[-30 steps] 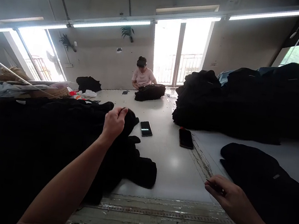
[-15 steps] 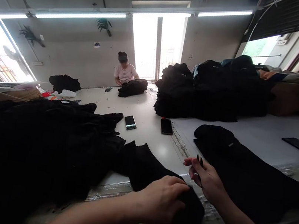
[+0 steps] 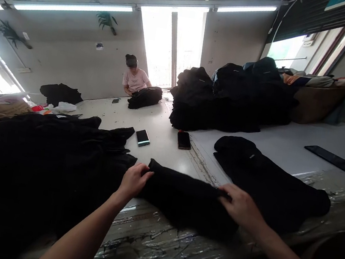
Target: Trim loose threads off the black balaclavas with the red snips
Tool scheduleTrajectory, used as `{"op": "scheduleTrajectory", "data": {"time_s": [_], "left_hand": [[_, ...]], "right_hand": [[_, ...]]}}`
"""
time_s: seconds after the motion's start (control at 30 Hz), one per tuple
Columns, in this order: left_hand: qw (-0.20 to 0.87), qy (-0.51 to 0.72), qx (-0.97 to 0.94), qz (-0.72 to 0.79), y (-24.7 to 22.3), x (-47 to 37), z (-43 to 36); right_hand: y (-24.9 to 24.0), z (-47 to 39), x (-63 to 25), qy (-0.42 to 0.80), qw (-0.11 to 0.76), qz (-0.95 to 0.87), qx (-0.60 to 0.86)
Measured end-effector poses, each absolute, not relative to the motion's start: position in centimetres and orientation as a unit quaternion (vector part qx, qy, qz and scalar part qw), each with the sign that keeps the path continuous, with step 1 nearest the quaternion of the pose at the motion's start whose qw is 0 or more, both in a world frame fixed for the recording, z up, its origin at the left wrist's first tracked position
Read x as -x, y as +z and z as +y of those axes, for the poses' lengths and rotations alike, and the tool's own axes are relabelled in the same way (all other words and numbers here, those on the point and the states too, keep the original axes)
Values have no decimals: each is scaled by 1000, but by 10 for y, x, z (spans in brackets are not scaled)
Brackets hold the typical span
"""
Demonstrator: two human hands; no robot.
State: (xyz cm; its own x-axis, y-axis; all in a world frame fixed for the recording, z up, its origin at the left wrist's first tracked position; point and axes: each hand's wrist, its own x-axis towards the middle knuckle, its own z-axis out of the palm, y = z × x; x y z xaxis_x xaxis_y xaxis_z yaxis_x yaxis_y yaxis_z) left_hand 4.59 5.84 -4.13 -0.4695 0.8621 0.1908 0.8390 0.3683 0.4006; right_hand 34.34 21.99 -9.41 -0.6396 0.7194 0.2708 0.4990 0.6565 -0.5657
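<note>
A black cloth piece [image 3: 182, 196] stretches between my two hands above the near table edge. My left hand [image 3: 134, 181] pinches its upper left corner. At its upper right edge, my right hand [image 3: 240, 204] grips the fabric between thumb and fingers. Whether anything else sits in my right hand is hidden. To the left lies a large heap of black cloth [image 3: 39, 170], close beside my left hand. A folded black garment [image 3: 268, 183] with a small pale label lies flat to the right, just beyond my right hand.
Two phones [image 3: 142, 138] [image 3: 184, 141] lie mid-table, and a dark flat device [image 3: 335, 159] at the right. Tall black cloth stacks [image 3: 228, 101] stand behind. Across the table [image 3: 157, 123], a person [image 3: 135, 80] handles a black bundle [image 3: 145, 97]. Clear plastic covers the near edge.
My left hand has moved left and up to the cloth's far corner. My right hand has come down onto the cloth, which is now stretched out; the dark pointed tool no longer shows. The view has shifted.
</note>
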Motion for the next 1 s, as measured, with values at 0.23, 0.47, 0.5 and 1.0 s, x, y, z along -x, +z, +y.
{"op": "scheduleTrajectory", "data": {"time_s": [0.23,0.47,0.5,1.0], "left_hand": [[42,260,-476,839,-12,-75,-6],[64,329,-557,760,-70,-119,33],[88,350,-548,755,-77,-125,45],[374,557,-308,675,-129,-133,65]], "right_hand": [[-62,254,-330,173,264,-880,355],[-79,210,-290,250,274,-863,342],[-81,201,-286,292,278,-854,328],[-113,160,-287,386,255,-822,332]]}}
